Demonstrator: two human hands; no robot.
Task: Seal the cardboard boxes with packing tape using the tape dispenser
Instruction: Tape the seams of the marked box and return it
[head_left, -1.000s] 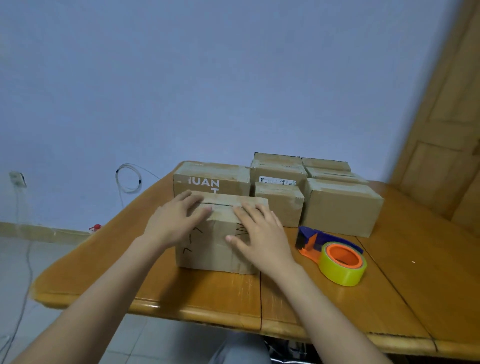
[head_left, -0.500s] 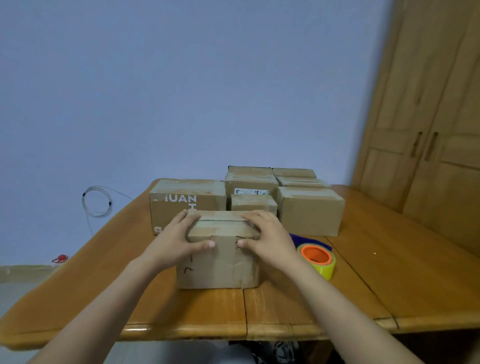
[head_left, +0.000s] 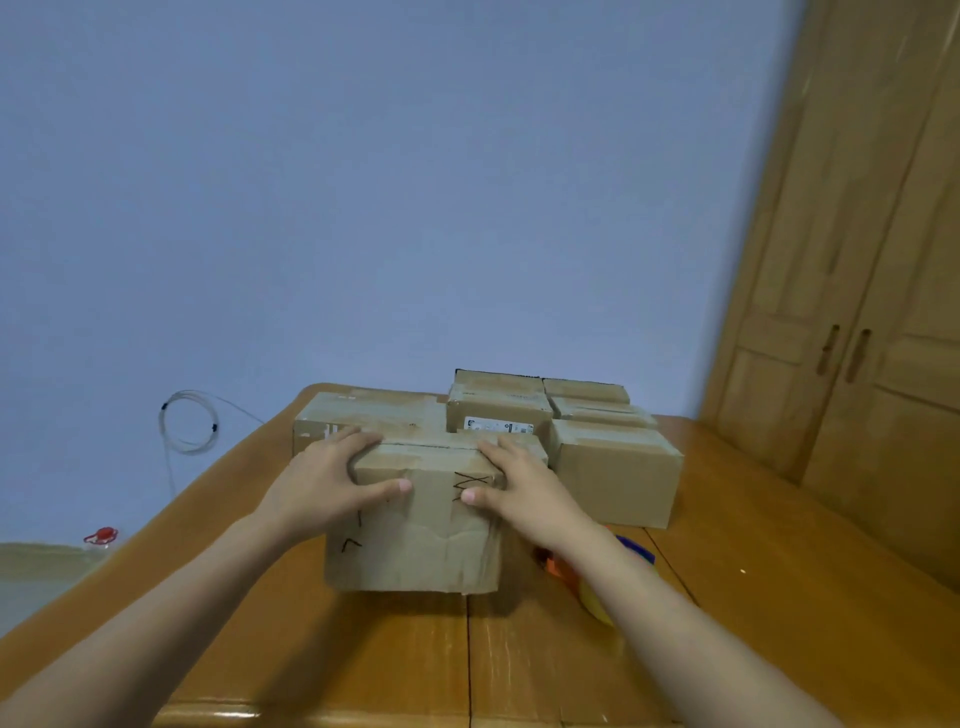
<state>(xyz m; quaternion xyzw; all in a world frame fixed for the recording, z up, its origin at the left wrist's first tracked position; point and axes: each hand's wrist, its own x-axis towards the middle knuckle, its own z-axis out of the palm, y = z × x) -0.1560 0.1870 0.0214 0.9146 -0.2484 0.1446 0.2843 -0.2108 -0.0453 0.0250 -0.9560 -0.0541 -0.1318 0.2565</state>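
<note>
A small cardboard box (head_left: 415, 540) with black pen marks on its front stands on the wooden table (head_left: 779, 597) right before me. My left hand (head_left: 322, 483) grips its top left corner, fingers over the top and thumb on the front face. My right hand (head_left: 524, 488) grips the top right corner the same way. The tape dispenser (head_left: 560, 569), orange and blue with a yellow roll, lies on the table to the right of the box, mostly hidden behind my right forearm.
Several more cardboard boxes stand behind: a wide one (head_left: 363, 415) at the left, a larger one (head_left: 618, 478) at the right, others (head_left: 498, 410) further back. Wooden wardrobe doors (head_left: 857, 312) rise at the right. A coiled cable (head_left: 189, 421) hangs on the wall.
Both hands slid from the box's front up to its top corners, thumbs now on the front face. The box sits nearer to me and my right forearm now covers the dispenser.
</note>
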